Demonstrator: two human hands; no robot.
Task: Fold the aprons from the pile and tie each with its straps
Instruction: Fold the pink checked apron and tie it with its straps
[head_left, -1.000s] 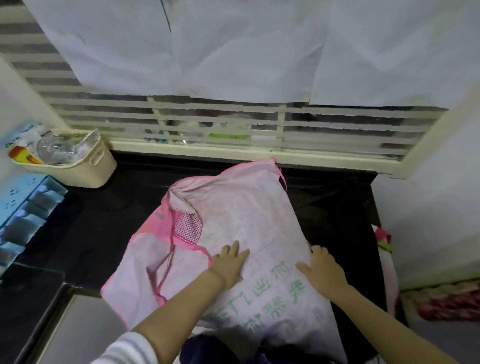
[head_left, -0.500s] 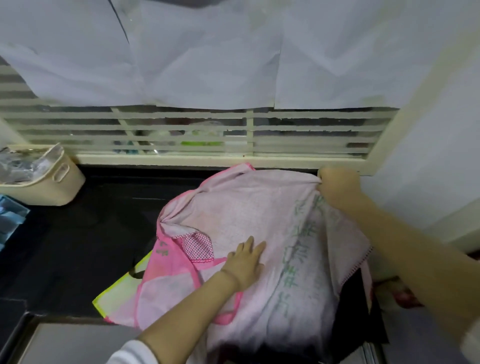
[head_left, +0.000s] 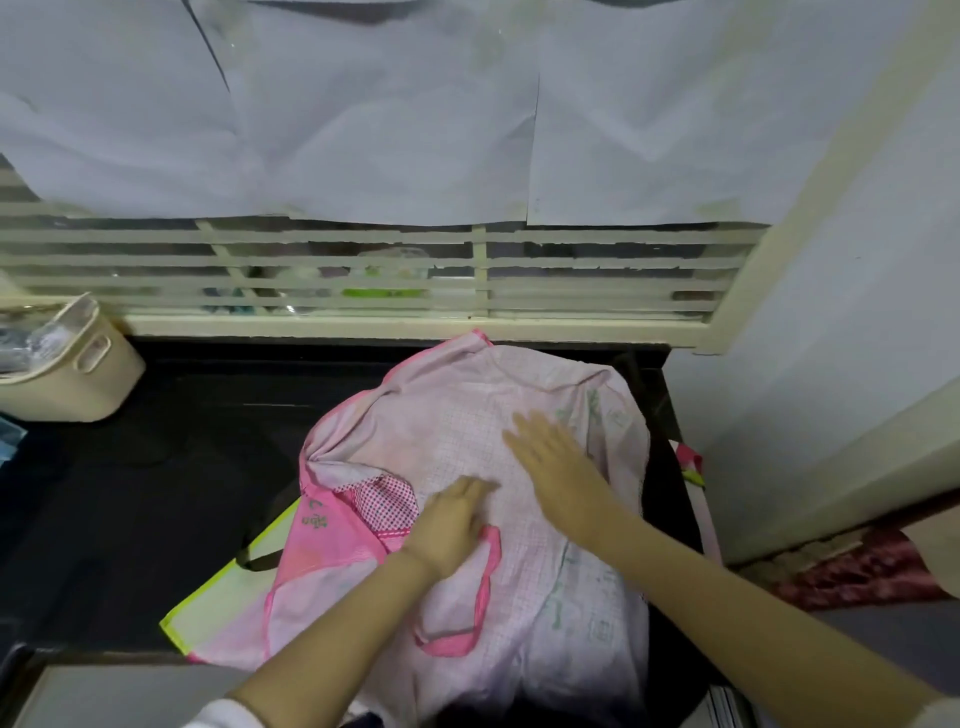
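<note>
The pink apron (head_left: 467, 405) lies bunched and partly folded on the black counter (head_left: 156, 493), directly under both hands, and it overlaps a yellow-edged apron (head_left: 223, 592) whose corner shows at its left. The left hand (head_left: 452, 525) rests palm down near the apron's middle with fingers straight, gripping nothing; a pink strap loop (head_left: 486, 577) lies just beside its wrist. The right hand (head_left: 556, 462), somewhat blurred, lies flat on the cloth just beside the left, fingers spread and extended, holding nothing.

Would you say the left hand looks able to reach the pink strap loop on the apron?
Probably yes: the strap loop lies uncovered on the apron, right beside the left hand, with nothing between them.
</note>
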